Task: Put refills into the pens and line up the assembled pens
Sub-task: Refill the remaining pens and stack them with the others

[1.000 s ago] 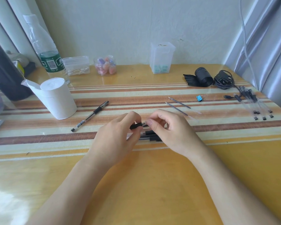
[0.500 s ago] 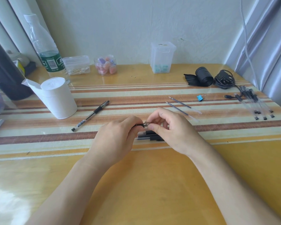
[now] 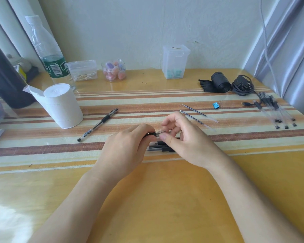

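Observation:
Both hands meet over the middle of the striped mat. My left hand (image 3: 128, 148) grips the black-gripped barrel of a pen (image 3: 152, 134), most of it hidden in the fist. My right hand (image 3: 182, 137) pinches the pen's metal tip (image 3: 161, 132) between thumb and forefinger. Under the hands lie a few black pens (image 3: 160, 148) side by side, partly covered. One assembled pen (image 3: 97, 124) lies slanted to the left. Two loose refills (image 3: 198, 114) rest behind my right hand. Several clear empty barrels (image 3: 277, 113) lie at the far right.
A white paper roll (image 3: 61, 106) and a water bottle (image 3: 47, 53) stand at the left. Along the wall sit a cotton-swab box (image 3: 82, 70), a jar (image 3: 114, 70) and a clear tub (image 3: 175, 61). A blue clip (image 3: 216, 105), black bag roll (image 3: 219, 82) and coiled cable (image 3: 242, 85) lie right.
My right fingers have shifted along the pen's tip and opened slightly, with the metal tip more exposed. My left hand has stayed put on the barrel.

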